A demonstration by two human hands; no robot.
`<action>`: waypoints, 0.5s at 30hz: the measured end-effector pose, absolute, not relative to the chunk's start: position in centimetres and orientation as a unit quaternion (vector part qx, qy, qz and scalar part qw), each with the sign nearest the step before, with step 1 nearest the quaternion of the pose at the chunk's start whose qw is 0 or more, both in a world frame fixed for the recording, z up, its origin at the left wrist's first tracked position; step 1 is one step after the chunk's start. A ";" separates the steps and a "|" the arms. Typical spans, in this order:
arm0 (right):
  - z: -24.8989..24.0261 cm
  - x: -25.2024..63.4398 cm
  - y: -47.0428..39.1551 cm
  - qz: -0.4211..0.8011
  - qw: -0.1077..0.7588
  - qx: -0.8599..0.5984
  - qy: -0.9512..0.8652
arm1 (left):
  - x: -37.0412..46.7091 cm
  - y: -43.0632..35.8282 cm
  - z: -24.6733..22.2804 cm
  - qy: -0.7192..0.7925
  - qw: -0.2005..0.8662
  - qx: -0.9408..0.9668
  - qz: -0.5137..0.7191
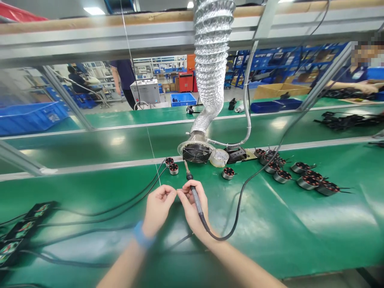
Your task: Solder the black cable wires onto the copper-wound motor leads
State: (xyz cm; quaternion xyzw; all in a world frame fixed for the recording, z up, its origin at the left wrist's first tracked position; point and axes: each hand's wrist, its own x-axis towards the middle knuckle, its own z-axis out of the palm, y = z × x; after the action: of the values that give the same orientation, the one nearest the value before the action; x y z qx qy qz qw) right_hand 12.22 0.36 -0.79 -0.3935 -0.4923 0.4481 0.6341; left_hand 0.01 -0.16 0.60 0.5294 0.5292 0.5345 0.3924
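A soldering iron point(195, 198) lies in my right hand point(195, 204), its tip pointing up and away toward the fume extractor. My left hand point(159, 208), with a blue band at the wrist, is closed in a pinch. Thin solder wire point(154, 160) hangs from above and runs down to my left fingers. The thumbs and fingertips of both hands nearly meet; whatever lies between them is too small to make out. Just beyond my left hand stand two small motors with copper windings point(173, 169), with black cables by them. Another motor point(228, 173) sits to the right.
A fan-faced extractor point(197, 153) on a silver duct point(213, 52) hangs ahead, beside a round tin point(219, 158) and an iron stand point(237, 155). Several motors point(309, 180) stand right. A black tray of parts point(25, 230) lies left. The iron's cord point(240, 200) loops rightward. People work behind.
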 end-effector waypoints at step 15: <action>-2.0 11.5 -0.2 0.400 0.641 -0.414 -0.508 | 0.6 0.3 -0.4 0.529 0.444 0.432 0.580</action>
State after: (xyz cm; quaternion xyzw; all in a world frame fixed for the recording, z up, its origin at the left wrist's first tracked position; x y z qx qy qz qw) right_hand 11.46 -0.21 -1.97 -0.4141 -0.5078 0.3999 0.6409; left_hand 0.62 0.33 -0.43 0.4324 0.5292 0.5798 0.4436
